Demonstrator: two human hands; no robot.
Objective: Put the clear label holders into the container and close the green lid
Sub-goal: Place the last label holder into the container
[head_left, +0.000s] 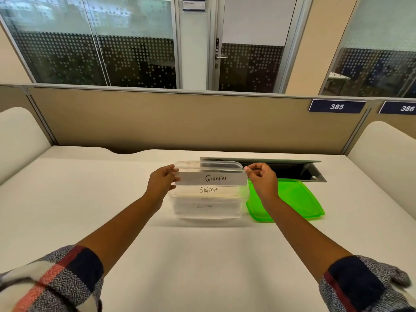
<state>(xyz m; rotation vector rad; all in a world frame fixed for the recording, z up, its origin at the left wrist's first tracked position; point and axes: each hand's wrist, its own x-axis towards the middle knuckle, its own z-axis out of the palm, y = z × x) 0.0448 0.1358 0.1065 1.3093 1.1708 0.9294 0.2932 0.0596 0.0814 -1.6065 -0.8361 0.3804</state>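
A clear plastic container stands open in the middle of the white desk. Over its opening I hold a clear label holder marked "GIRAFEE" level by its two ends: my left hand pinches the left end, my right hand the right end. Below it, inside the container, lie a holder marked "SIGMA" and a lower one with faint writing. The green lid lies flat on the desk just right of the container, partly behind my right wrist.
An open cable tray is sunk into the desk behind the container and lid. A beige partition closes the far edge, with white dividers at the left and right.
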